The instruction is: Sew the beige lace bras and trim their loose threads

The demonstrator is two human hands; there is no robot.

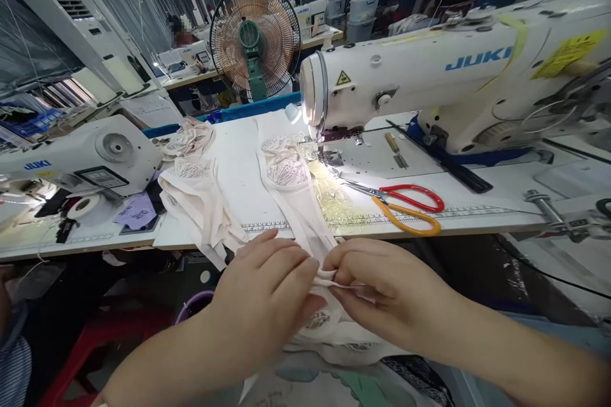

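Observation:
A cream-coloured bra with lace cups (286, 172) lies on the white table in front of the sewing machine's needle, and its band runs down over the table's front edge to my hands. My left hand (270, 283) has its thumb and fingers closed on the folded fabric edge. Close beside it, my right hand (382, 276) pinches the same edge between thumb and fingertips. More cream fabric with lace (344, 334) hangs below my hands and over my lap. The exact fold inside my fingers is partly hidden.
A white sewing machine (410, 76) stands at the right. Scissors with red and orange handles (410, 213) and a small wooden-handled tool (396, 149) lie near it. More cream garments (195, 184) are piled left. A fan (255, 38) stands behind; another person's arm (9, 305) shows far left.

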